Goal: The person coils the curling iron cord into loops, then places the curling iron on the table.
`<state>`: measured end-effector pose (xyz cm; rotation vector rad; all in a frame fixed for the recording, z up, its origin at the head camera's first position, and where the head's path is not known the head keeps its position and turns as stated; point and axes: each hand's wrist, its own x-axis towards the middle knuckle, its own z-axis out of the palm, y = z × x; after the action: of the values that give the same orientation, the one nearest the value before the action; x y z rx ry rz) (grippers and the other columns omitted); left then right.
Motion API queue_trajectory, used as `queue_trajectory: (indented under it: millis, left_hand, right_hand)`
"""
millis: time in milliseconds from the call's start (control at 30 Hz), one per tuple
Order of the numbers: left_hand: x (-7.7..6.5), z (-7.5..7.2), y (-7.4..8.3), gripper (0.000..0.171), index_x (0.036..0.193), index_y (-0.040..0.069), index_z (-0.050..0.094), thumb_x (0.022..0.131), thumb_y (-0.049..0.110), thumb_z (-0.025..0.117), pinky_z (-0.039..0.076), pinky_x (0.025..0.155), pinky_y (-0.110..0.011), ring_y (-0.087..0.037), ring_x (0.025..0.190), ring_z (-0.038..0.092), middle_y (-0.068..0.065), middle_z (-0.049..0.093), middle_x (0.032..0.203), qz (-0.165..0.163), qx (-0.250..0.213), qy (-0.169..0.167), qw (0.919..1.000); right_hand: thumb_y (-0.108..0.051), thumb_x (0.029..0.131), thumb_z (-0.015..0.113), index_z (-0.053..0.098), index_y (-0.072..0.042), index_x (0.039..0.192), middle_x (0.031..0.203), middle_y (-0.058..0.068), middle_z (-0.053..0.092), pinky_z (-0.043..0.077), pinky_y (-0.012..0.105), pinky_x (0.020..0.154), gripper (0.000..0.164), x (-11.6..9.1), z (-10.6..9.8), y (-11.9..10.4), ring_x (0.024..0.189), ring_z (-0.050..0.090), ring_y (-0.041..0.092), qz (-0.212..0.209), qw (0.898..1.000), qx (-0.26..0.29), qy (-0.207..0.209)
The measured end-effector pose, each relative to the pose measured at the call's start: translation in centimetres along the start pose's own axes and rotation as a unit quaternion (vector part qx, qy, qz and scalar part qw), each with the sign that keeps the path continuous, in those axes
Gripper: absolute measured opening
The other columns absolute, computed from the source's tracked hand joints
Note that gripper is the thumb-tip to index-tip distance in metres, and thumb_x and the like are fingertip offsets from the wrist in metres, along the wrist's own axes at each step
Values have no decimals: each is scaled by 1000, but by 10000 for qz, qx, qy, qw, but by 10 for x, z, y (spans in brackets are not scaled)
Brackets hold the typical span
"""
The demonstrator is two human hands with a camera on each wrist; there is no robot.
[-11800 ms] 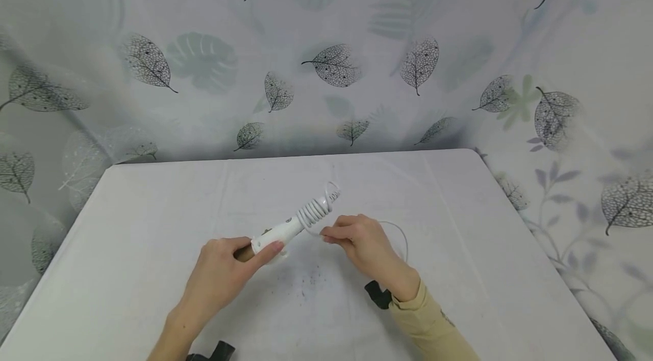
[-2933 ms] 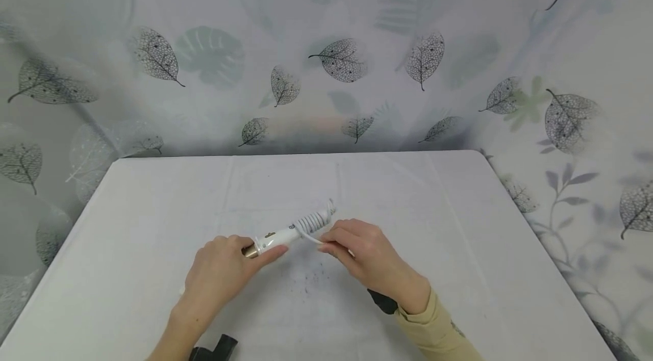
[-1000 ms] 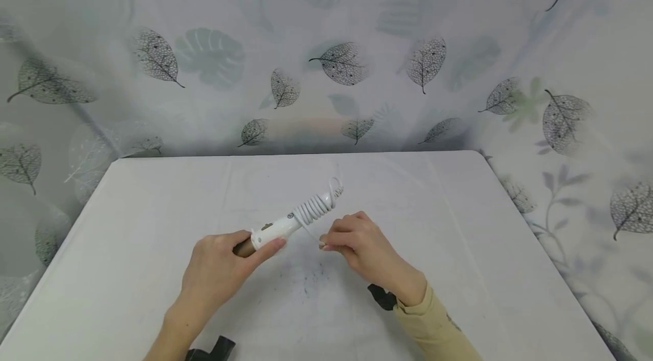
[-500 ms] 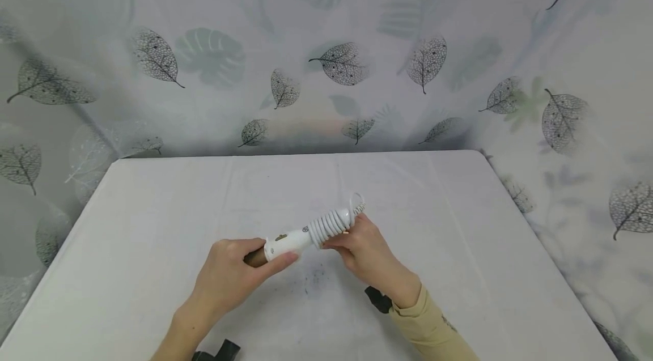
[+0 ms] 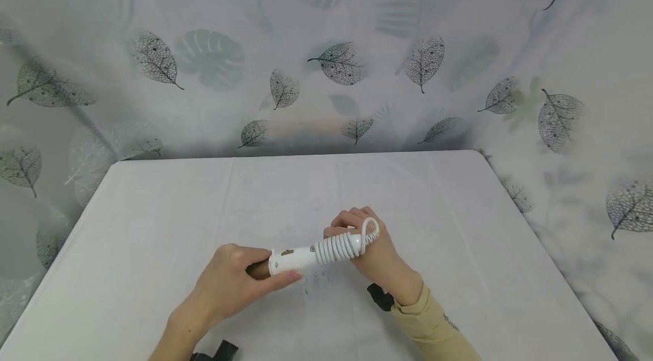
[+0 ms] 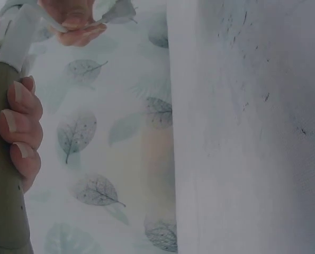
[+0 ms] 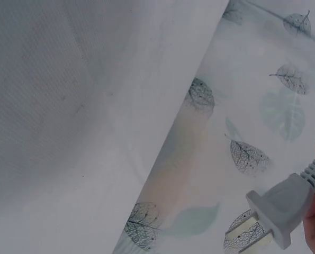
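A white curling iron (image 5: 292, 260) with a brownish barrel is held above the table, its handle end pointing right. My left hand (image 5: 229, 279) grips it at the barrel; in the left wrist view, curled fingers (image 6: 20, 127) wrap the barrel (image 6: 3, 159). Several turns of white cord (image 5: 336, 248) circle the handle, and a small loop stands up at its tip. Behind that tip, my right hand (image 5: 380, 262) pinches the cord's plug end, partly hidden by the handle. The two-pronged plug (image 7: 284, 206) shows in the right wrist view beside the fingers.
A white-covered table (image 5: 178, 196) lies beneath, with small dark marks under the hands. Leaf-patterned curtain (image 5: 306, 21) surrounds it at the back and sides. Black wrist mounts (image 5: 380, 297) show near both wrists.
The long cord loop that trailed by the right wrist is gone. Lately the curling iron has swung lower and rightward toward level, while the right hand passed from the near side to behind the handle.
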<state>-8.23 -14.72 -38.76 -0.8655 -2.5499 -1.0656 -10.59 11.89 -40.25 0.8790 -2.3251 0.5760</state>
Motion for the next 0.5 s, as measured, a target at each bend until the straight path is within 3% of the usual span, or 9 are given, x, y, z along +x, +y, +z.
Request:
queue_trajectory:
  millis: [167, 367, 500]
  left_hand:
    - [-1, 1, 1, 39, 60, 32, 54, 77, 51, 83, 18, 43, -9, 14, 51, 21, 28, 31, 53, 188, -160, -164, 9996]
    - [-1, 0, 0, 36, 62, 33, 57, 76, 53, 83, 19, 44, -8, 15, 51, 22, 29, 35, 53, 288, -98, -246, 9992]
    - [-1, 0, 0, 34, 63, 33, 59, 76, 54, 82, 22, 44, -7, 15, 51, 24, 29, 35, 53, 239, -57, -351, 9991]
  right_hand:
    - [-5, 77, 82, 72, -19, 84, 78, -5, 62, 45, 33, 70, 19, 0, -3, 2, 69, 57, 13, -244, 9996, -64, -84]
    - [-15, 92, 69, 68, -17, 87, 81, -5, 63, 47, 37, 75, 5, -4, -3, 7, 68, 61, 9, -448, 9987, 238, -106]
    - [-13, 90, 71, 68, -16, 87, 79, -6, 65, 48, 37, 76, 6, -3, -4, 7, 68, 61, 7, -518, 9983, 169, -200]
